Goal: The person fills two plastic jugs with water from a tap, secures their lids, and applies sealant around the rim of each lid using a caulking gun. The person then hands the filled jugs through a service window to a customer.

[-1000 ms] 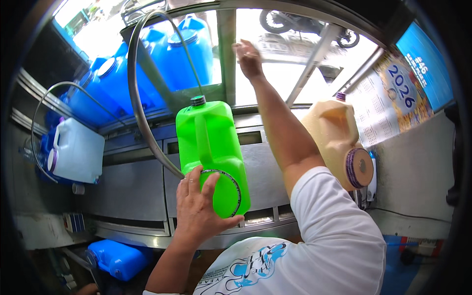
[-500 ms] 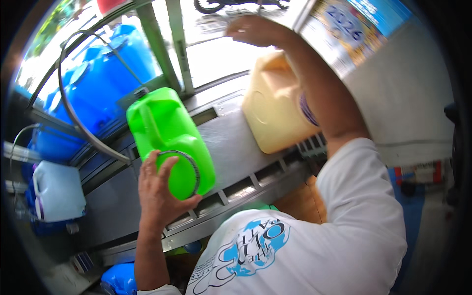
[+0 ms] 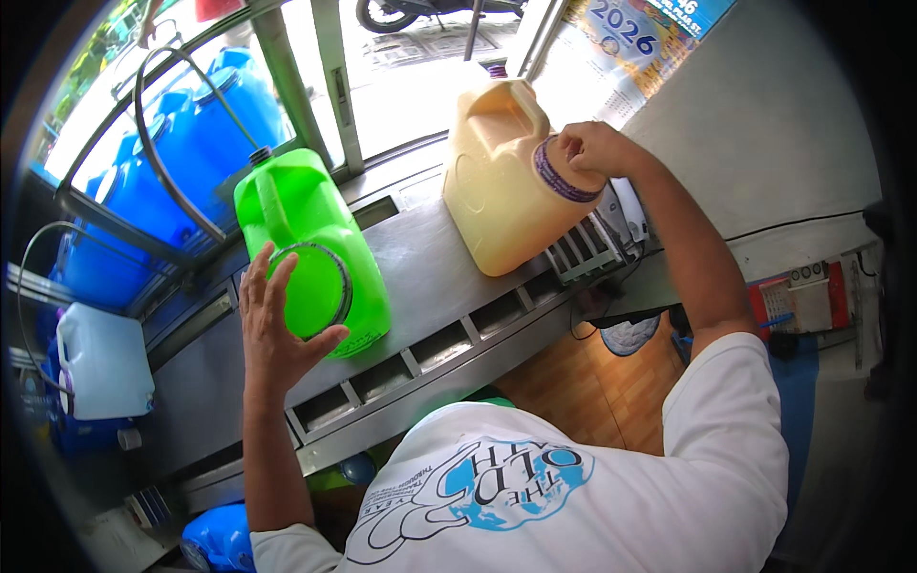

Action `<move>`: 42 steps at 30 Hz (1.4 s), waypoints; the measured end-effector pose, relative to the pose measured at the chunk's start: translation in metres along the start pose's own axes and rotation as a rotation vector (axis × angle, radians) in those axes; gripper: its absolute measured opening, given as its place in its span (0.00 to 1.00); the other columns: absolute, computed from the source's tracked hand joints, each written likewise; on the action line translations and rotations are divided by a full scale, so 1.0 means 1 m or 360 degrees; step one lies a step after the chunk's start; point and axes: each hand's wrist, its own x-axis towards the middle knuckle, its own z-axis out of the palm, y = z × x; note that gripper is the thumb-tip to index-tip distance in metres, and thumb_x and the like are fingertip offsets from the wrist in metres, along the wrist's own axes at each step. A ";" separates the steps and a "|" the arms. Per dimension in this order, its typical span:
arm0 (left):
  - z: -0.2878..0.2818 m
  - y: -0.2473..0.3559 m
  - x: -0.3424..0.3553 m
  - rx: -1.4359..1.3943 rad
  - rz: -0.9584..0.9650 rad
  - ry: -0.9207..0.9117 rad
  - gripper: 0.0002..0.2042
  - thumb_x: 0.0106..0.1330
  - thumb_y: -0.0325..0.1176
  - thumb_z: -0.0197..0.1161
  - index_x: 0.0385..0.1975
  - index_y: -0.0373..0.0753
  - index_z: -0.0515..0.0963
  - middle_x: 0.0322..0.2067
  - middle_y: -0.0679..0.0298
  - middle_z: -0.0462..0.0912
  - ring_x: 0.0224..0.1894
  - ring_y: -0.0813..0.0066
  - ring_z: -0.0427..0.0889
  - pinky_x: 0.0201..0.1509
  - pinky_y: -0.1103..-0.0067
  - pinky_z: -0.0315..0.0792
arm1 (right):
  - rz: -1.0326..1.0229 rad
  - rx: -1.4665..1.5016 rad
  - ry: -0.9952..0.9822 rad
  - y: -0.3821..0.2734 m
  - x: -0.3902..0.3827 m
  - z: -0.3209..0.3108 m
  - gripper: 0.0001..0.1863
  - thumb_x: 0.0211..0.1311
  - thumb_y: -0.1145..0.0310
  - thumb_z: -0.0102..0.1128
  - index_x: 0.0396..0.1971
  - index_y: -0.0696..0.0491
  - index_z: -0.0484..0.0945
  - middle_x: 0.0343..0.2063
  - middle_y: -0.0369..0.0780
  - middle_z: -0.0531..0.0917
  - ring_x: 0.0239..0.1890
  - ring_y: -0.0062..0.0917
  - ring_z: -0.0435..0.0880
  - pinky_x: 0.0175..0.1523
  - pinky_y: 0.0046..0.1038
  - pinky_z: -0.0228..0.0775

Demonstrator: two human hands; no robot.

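Observation:
A bright green plastic jug (image 3: 330, 215) stands on the metal counter, its wide round lid (image 3: 315, 291) toward me and a small dark cap at its far top. My left hand (image 3: 272, 329) is at that lid, fingers and thumb spread along its rim; the hand is open. To the right stands a cream-coloured jug (image 3: 492, 191) with a purple-banded round lid (image 3: 564, 177). My right hand (image 3: 597, 153) is against this lid's upper part, its fingers curled closed. Whatever they may pinch is hidden.
Large blue containers (image 3: 172, 172) stand behind the window frame at left. A curved hose (image 3: 143, 124) hangs before them. A whitish jug (image 3: 105, 363) sits at the far left. A slotted grate (image 3: 583, 248) lies right of the cream jug, and a blue container (image 3: 224, 540) is low at left.
My right hand has come down from above the cream jug to its round lid. My left hand stays at the green lid, its fingers spread a little more. The view has shifted slightly.

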 end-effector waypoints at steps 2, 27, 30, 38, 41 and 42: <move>0.013 -0.006 -0.023 -0.0214 -0.0021 0.0335 0.50 0.45 0.64 0.73 0.66 0.42 0.63 0.67 0.45 0.62 0.69 0.43 0.61 0.73 0.56 0.54 | 0.0077 0.0116 -0.0046 0.006 0.004 -0.002 0.14 0.48 0.72 0.67 0.38 0.56 0.80 0.30 0.41 0.85 0.33 0.26 0.85 0.41 0.29 0.78; 0.152 -0.060 -0.122 -0.1207 -0.1106 -0.0101 0.33 0.36 0.19 0.80 0.49 0.36 0.77 0.45 0.64 0.84 0.47 0.69 0.81 0.55 0.73 0.74 | -0.1069 0.1120 0.0548 -0.311 0.032 0.170 0.08 0.56 0.78 0.63 0.33 0.55 0.72 0.30 0.44 0.79 0.36 0.41 0.81 0.43 0.38 0.72; 0.154 -0.069 -0.115 -0.1455 -0.1266 -0.0354 0.37 0.33 0.20 0.81 0.51 0.37 0.77 0.47 0.65 0.83 0.50 0.69 0.80 0.57 0.73 0.74 | -0.0924 0.1109 0.0549 -0.297 0.018 0.168 0.09 0.57 0.77 0.62 0.34 0.55 0.70 0.32 0.43 0.77 0.37 0.42 0.80 0.43 0.39 0.72; 0.229 -0.065 -0.032 -0.1419 -0.0956 -0.0263 0.64 0.26 0.30 0.86 0.71 0.40 0.51 0.65 0.56 0.65 0.67 0.61 0.65 0.70 0.70 0.62 | -0.0716 0.0853 0.0858 -0.228 0.047 0.137 0.09 0.58 0.78 0.62 0.35 0.54 0.70 0.31 0.44 0.77 0.39 0.44 0.79 0.44 0.42 0.71; 0.248 -0.049 0.023 -0.1309 -0.0837 -0.0087 0.65 0.29 0.38 0.87 0.71 0.36 0.48 0.67 0.53 0.62 0.71 0.55 0.61 0.73 0.69 0.59 | -0.0699 0.0707 0.0926 -0.184 0.083 0.118 0.10 0.58 0.77 0.63 0.35 0.55 0.70 0.31 0.44 0.77 0.37 0.44 0.79 0.43 0.42 0.71; 0.255 -0.038 0.033 -0.1102 -0.0837 0.0058 0.67 0.30 0.38 0.87 0.72 0.36 0.45 0.68 0.51 0.61 0.71 0.55 0.60 0.73 0.69 0.58 | -0.0712 0.0650 0.0952 -0.172 0.098 0.112 0.10 0.58 0.77 0.63 0.35 0.55 0.70 0.31 0.44 0.77 0.37 0.44 0.79 0.43 0.43 0.71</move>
